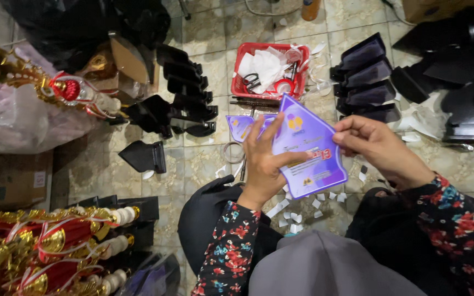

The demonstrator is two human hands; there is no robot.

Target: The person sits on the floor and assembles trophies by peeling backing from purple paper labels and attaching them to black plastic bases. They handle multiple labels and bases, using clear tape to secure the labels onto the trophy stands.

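Between my two hands, held up above my lap and the tiled floor [204,159], sits the purple plaque [309,148], a house-shaped acrylic panel with its point tipped up and away from me. My left hand [263,159] is closed on its left edge, fingers spread flat across the printed face and the thumb reaching in over the front; my right hand [371,143] pinches the upper right edge between thumb and fingertips, so both hands are holding the same panel. From the small white scraps [297,211] lying below it, I judge that a protective film or backing is being peeled off, and the right hand's pinch at the edge looks like the working grip. To do that well I would keep the left hand firm and flat as the anchor, work with the fingertips only, and pull low along the surface instead of lifting outward, so the panel does not flex or get smudged. A second purple plaque [240,127] lies just behind the left hand on the floor. Farther out stands a red basket [241,87] holding scissors and white paper, with rows of black bases [187,82] to the left and more black bases [366,74] to the right. Gold and red trophies [45,246] crowd the lower left corner.
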